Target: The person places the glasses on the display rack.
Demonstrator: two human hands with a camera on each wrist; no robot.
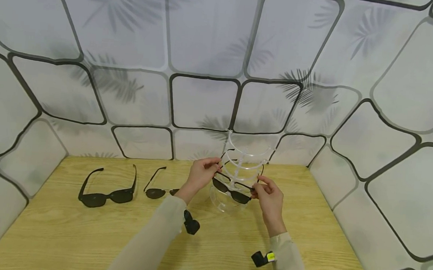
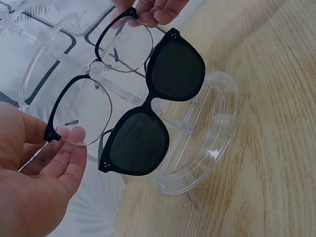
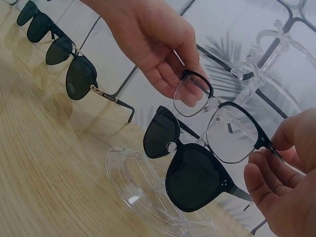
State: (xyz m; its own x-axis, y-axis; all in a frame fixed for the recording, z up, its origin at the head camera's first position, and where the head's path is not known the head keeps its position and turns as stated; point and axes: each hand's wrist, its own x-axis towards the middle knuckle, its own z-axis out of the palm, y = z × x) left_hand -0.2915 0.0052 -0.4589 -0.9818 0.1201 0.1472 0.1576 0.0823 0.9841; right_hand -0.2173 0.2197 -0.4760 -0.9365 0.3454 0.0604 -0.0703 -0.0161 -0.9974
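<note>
As a person's left hand and right hand pinch clear-lensed glasses between nearly closed fingers at a transparent stand, dark sunglasses sit at six o'clock, two other pairs at nine on the surface.

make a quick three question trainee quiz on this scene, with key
1. How many pairs of sunglasses lie on the table, left of the clear stand?
2. True or false: the left hand and right hand both hold the clear-lens glasses.
3. Just below those glasses, the stand carries: a) a cloth b) a black-framed dark-lens pair c) another clear-lens pair

Key: 1. two; 2. true; 3. b
</note>
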